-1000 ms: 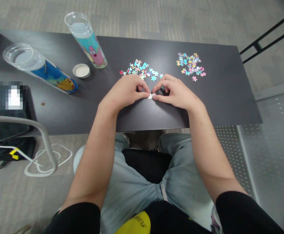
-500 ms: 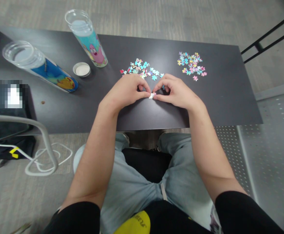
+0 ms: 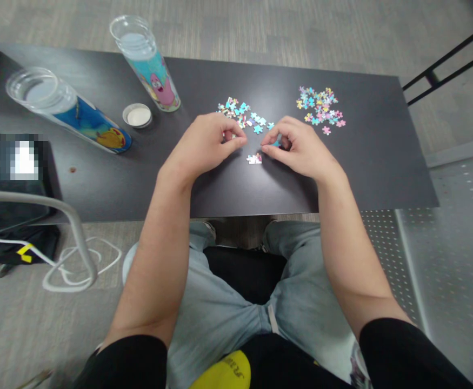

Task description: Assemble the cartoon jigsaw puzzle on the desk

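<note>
Okay, counting first: two bare hands, the left hand (image 3: 206,143) and the right hand (image 3: 301,146), over one dark bench (image 3: 366,162). One small joined puzzle chunk (image 3: 254,159) lies flat on it, between the hands and a bit nearer the person. Two loose piles too: the near pile (image 3: 241,108) just past the hands, the far pile (image 3: 319,100) off to the right. Pieces overlap too much to count in either. Over on the left: two tall printed cups, the pink-character cup (image 3: 153,70) and the blue cup (image 3: 86,121), plus one round lid (image 3: 138,115).

Grip-wise, thumb and forefinger tips sit close on both hands, but I can't tell if they touch or pinch anything.

What's different: half a second ago both hands had fingertips on the chunk; now they're off it. The red bits at the near pile's left end are out of sight, with the left hand over that spot.
</note>
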Action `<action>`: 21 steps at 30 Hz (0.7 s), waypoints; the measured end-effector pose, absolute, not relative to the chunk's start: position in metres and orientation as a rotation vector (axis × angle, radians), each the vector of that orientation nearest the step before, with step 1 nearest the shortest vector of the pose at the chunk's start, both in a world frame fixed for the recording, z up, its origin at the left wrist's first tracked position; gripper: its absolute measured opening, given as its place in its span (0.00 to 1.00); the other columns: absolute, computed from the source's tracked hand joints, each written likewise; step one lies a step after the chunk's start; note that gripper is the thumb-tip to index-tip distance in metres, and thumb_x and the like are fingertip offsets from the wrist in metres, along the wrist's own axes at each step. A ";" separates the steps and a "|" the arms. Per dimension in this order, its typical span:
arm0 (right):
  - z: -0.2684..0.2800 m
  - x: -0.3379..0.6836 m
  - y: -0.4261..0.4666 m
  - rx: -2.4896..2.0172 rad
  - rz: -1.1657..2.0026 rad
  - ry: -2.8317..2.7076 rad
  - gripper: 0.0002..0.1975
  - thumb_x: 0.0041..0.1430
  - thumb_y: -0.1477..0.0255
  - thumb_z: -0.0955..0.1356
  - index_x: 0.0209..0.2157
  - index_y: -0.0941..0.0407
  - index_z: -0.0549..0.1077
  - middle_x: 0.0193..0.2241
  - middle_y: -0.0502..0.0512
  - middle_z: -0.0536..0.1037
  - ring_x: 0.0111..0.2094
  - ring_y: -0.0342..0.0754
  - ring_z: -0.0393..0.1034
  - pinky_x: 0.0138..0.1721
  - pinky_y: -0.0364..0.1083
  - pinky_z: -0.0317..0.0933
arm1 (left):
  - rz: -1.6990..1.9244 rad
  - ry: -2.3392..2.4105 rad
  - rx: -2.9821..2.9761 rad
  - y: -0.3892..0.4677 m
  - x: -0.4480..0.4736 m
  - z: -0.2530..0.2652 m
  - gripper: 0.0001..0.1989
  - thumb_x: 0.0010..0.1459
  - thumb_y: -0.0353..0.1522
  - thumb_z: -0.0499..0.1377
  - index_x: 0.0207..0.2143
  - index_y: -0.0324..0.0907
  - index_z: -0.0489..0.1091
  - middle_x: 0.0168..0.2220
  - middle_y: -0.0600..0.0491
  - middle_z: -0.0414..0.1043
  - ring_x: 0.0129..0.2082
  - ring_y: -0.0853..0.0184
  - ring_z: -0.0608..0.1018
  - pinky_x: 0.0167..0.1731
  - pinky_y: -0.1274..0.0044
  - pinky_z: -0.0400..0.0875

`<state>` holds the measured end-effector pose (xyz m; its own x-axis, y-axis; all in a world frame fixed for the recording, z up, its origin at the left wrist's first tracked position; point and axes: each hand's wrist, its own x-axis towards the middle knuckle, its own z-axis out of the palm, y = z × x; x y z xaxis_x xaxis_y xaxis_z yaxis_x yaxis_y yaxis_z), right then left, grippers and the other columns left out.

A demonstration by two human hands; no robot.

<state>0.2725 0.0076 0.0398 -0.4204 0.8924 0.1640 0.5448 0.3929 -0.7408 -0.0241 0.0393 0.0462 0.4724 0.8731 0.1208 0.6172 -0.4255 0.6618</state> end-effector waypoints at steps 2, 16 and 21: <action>0.036 0.269 0.007 -1.216 0.785 -2.118 0.08 0.76 0.59 0.81 0.43 0.46 0.87 0.47 0.58 0.85 0.46 0.60 0.74 0.60 0.67 0.73 | 0.695 1.343 2.157 0.042 -0.033 0.048 0.08 0.78 0.41 0.73 0.50 0.50 0.92 0.45 0.48 0.87 0.46 0.53 0.82 0.53 0.60 0.79; 0.044 0.293 0.011 -1.236 0.757 -2.143 0.10 0.75 0.58 0.81 0.42 0.49 0.88 0.44 0.58 0.85 0.37 0.56 0.69 0.47 0.63 0.72 | 0.739 1.588 2.034 0.051 -0.070 0.039 0.11 0.71 0.44 0.78 0.45 0.49 0.86 0.40 0.51 0.82 0.43 0.57 0.77 0.47 0.61 0.71; 0.051 0.301 0.015 -1.327 0.760 -2.121 0.16 0.76 0.50 0.82 0.43 0.46 0.87 0.46 0.61 0.86 0.39 0.59 0.69 0.49 0.66 0.72 | 0.666 1.562 2.064 0.055 -0.070 0.027 0.09 0.64 0.38 0.81 0.45 0.51 0.89 0.42 0.51 0.85 0.39 0.58 0.79 0.45 0.62 0.72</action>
<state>0.3006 0.0152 0.0514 -0.3841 0.9137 0.1326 0.6216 0.3621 -0.6946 -0.0700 0.0554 0.0275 0.2364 0.9665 0.0997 0.7410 -0.2457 0.6249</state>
